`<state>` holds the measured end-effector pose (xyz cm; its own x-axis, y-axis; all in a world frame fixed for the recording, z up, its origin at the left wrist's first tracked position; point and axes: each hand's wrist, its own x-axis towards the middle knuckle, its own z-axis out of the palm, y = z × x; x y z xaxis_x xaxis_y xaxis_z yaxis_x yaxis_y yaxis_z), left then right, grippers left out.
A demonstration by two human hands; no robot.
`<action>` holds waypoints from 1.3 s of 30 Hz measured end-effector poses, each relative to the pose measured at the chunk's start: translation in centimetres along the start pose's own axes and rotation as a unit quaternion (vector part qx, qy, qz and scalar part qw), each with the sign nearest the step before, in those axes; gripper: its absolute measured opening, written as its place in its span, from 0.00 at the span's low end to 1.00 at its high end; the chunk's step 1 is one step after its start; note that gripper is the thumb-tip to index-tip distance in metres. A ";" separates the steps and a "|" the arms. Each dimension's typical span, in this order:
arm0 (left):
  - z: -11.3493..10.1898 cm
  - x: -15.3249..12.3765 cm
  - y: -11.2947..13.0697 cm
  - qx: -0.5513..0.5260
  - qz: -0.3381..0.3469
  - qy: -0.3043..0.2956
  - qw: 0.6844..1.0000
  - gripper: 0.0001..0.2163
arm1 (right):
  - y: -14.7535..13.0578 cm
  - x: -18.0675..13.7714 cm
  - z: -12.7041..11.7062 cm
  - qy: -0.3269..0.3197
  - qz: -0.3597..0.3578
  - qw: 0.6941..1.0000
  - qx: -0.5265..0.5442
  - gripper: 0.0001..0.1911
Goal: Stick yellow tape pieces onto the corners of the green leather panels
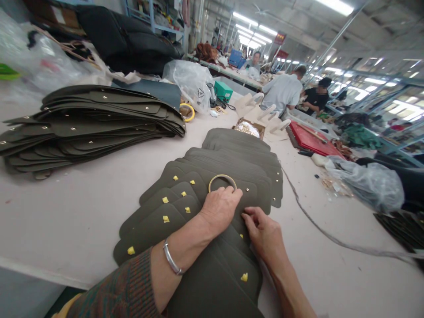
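A fanned row of dark olive leather pieces (232, 163) with small yellow tabs lies on the pale table (82, 212) in front of me. A brass ring (222, 178) rests on one piece. My left hand (221, 207) lies over that piece, its fingertips curled against the ring's near edge. My right hand (263, 232) sits just to its right, fingers bent and pinching the edge of a leather piece. A silver bangle is on my left wrist.
A tall stack of similar olive pieces (89, 123) lies at the left. A small box of brass parts (247, 128), clear plastic bags (190, 81), a red tray (311, 140) and a grey cord (318, 229) lie around. Other people work at the far benches.
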<state>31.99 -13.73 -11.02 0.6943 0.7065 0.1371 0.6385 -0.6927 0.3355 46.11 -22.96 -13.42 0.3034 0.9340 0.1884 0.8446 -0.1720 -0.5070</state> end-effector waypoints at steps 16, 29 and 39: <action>-0.2 0.0 -0.1 -0.005 -0.010 -0.007 1.000 0.09 | 1.0 -1.4 0.4 0.046 -0.076 0.995 -0.049 0.13; -0.5 -0.1 -0.7 -0.121 0.065 0.076 0.988 0.07 | -0.4 -0.5 -0.8 -0.074 0.000 0.997 -0.007 0.09; -1.0 -0.3 -1.1 -0.154 0.149 0.072 0.974 0.17 | 0.4 -0.1 -2.0 0.036 0.004 0.976 0.217 0.12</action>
<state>30.78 -13.01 -10.53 0.7655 0.5088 0.3939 0.2702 -0.8098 0.5208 47.27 -23.79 -11.95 0.3522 0.9064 0.2333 0.5807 -0.0161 -0.8140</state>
